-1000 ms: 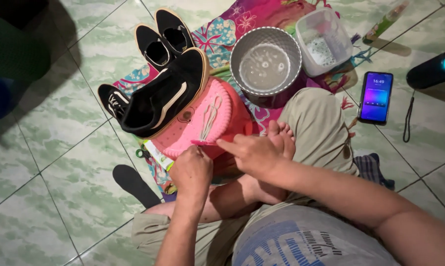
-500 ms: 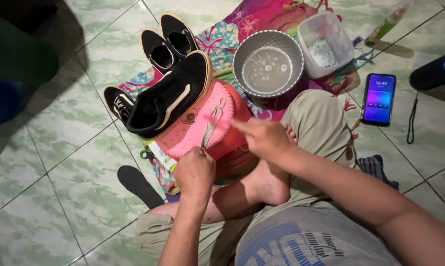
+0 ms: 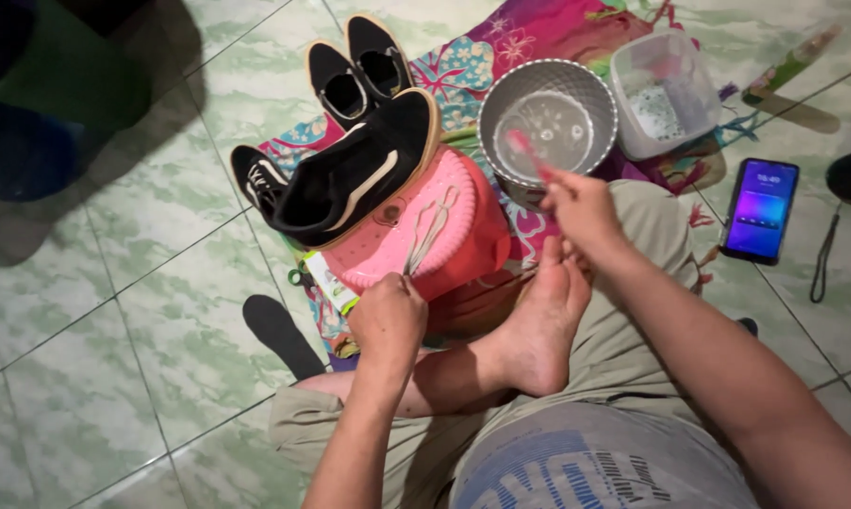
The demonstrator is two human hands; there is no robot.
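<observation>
Beside right hand (image 3: pixel 581 209), dark smartphone (image 3: pixel 760 209)

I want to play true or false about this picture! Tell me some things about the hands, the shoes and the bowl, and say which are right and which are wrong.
1. The right hand holds a pink toothbrush over the grey bowl. True.
2. The left hand holds the phone. False: it pinches the pale shoelaces lying on the pink stool; the phone lies on the floor tiles.
3. A black shoe with a pale stripe rests on the pink stool. True.
4. The grey bowl is stacked on top of the black shoe. False: it stands on the colourful cloth, beside the clear plastic tub.
5. The phone's screen is dark. False: it glows purple.
</observation>
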